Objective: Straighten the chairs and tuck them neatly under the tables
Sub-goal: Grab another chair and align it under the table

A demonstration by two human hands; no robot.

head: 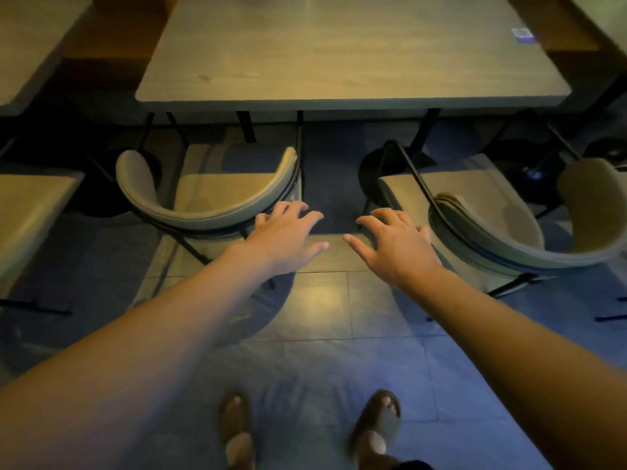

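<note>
Two pale cushioned chairs with curved backrests and thin black legs stand at the near edge of a grey wooden table (339, 56). The left chair (203, 198) faces the table squarely, its seat front near the table edge. The right chair (492, 232) is turned askew, its backrest angled to the right. My left hand (288, 232) reaches out with fingers spread, fingertips touching the right end of the left chair's backrest. My right hand (393, 242) is also spread, its outer fingers against the left end of the right chair's backrest. Neither hand holds anything.
Another table (30, 39) stands at the far left, with a further seat or table surface (23, 215) at the left edge. A small sticker (524, 34) lies on the table's far right corner. Round black table bases sit on the tiled floor. My sandalled feet (305, 432) are at the bottom.
</note>
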